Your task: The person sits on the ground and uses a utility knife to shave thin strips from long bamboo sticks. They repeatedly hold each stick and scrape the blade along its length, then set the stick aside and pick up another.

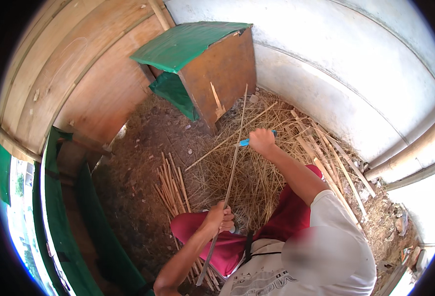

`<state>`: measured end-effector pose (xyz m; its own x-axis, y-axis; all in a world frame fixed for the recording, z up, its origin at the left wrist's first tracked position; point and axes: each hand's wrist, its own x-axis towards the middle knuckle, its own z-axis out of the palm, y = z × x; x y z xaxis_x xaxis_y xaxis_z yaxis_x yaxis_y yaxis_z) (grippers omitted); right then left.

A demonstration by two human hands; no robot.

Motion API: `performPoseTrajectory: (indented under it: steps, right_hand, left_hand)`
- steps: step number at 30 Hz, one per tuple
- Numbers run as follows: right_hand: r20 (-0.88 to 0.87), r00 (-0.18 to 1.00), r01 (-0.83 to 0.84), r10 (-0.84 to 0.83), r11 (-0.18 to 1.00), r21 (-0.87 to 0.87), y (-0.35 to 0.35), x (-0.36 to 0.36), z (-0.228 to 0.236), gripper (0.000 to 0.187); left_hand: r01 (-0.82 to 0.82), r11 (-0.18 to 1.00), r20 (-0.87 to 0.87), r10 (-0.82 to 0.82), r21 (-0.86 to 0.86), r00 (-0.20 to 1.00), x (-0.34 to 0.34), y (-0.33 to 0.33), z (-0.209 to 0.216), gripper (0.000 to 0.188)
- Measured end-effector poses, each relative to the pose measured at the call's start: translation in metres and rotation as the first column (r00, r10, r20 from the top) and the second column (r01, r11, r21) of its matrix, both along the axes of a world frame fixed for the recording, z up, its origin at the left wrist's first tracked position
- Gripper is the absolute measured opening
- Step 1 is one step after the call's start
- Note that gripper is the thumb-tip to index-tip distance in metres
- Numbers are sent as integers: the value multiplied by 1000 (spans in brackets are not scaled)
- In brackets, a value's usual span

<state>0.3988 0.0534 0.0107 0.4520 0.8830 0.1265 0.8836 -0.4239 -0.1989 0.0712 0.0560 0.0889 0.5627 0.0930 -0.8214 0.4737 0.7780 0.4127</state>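
My left hand is closed around the lower part of a long, thin bamboo strip, above my bent left knee. The strip slants up and away from me, and its lower end passes below the hand. My right hand is farther out, in a fist around a blue-handled utility knife. The knife's front end meets the strip's upper half; its blade is too small to make out. Beside my left knee lies a bundle of narrow split strips on the ground.
Thin shavings cover the ground before me. Wider bamboo slats lie to the right by a white wall. A wooden box with a green cover stands at the back. Green sheeting hangs on the left.
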Motion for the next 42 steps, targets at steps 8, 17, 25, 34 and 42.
performPoseTrajectory:
  steps: [8,17,25,34,42]
  right_hand:
    - [-139,978,158,-156,987,5,4,-17,0,17]
    - [-14,999,49,-49,999,6,3,-8,-3,15]
    - [-78,996,39,-46,996,-81,-1,-10,11,12]
    - [-233,970,-161,65,892,-422,-24,-9,63,17]
    - [-266,935,-296,235,929,-223,-34,-25,70,45]
  left_hand:
    - [-129,991,231,121,20,965,0,-18,-71,43]
    - [83,-120,-102,-168,989,980,-6,-27,-54,45]
    - [430,-47,-432,-59,902,900,-16,-17,-50,43]
    - [71,967,53,-87,243,995,-35,2,8,50]
    - [30,965,93,-56,261,994,-45,3,19,46]
